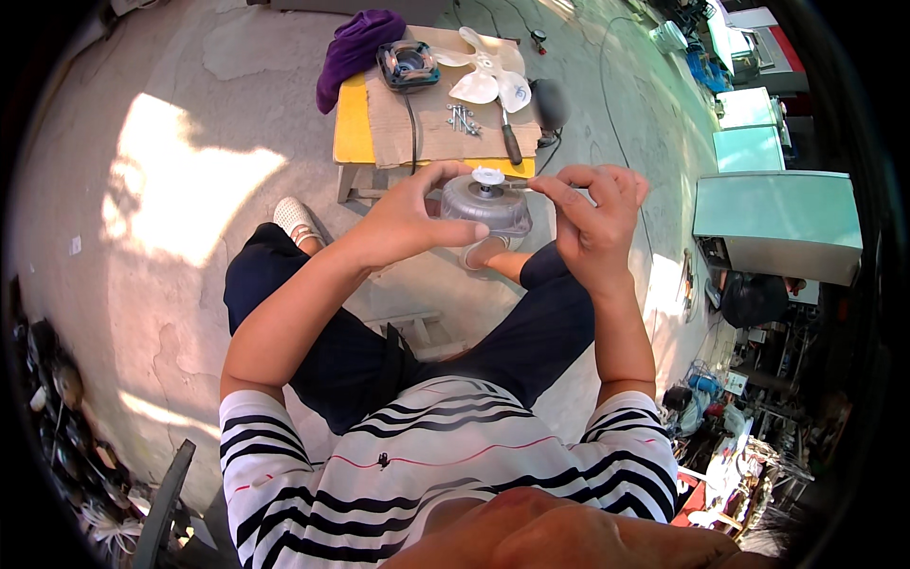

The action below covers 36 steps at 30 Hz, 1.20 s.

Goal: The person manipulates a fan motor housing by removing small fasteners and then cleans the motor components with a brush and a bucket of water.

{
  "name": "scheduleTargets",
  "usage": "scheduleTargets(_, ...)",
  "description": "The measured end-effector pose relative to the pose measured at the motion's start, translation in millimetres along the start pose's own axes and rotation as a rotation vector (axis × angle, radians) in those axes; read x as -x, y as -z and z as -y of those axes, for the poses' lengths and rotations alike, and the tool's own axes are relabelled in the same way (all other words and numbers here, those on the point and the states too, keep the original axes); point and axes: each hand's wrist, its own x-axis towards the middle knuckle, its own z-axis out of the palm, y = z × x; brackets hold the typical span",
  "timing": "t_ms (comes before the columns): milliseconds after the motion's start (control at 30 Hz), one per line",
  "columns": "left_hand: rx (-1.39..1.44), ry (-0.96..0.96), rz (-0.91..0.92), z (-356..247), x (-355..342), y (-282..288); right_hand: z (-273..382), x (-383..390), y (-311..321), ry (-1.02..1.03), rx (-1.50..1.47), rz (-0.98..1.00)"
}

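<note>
Cracked concrete floor (171, 123) spreads around you, sunlit on the left, with a small yellow table (349, 133) just beyond your knees and pale green cabinets (773, 218) off to the right.

Your left hand (408, 223) is wrapped around the near side of a round, clear grey motor housing (493, 209), held above your lap between table and knees. Your right hand (592, 223) pinches a thin metal shaft or tool (519, 188) at the white hub (488, 175) on top of the housing; exactly what the fingertips grip is too small to tell.

Judging by the layout, you are mid-way through a disassembly or reassembly: the white fan blade (488, 71) lies separate on the cardboard sheet (427, 123), loose screws (462, 119) sit beside a screwdriver (509, 137), and a square dark motor frame (408, 64) rests at the far left next to a purple cloth (355, 47). The blade and screws remain apart from the housing.

No bin or tray shows; the cardboard alone carries the loose parts.
</note>
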Motion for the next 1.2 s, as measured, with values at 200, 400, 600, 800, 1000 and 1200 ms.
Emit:
scheduleTargets(200,0.017,0.023,0.033,-3,1,0,2,0,1,0.015,-0.016,0.016)
scheduleTargets(400,0.036,0.006,0.092,-8,4,0,-2,2,-2,0.005,-0.007,-0.034)
scheduleTargets(600,0.093,0.013,0.119,-7,4,0,3,3,3,0.024,0.008,-0.009)
scheduleTargets(800,0.121,0.017,0.164,-10,4,0,-1,4,4,-0.017,-0.054,-0.011)
scheduleTargets(1000,0.135,0.01,0.176,-9,3,1,-4,6,-1,-0.057,-0.025,-0.033)
scheduleTargets(1200,0.109,0.067,0.136,-8,4,1,-4,8,6,-0.084,0.077,-0.042)
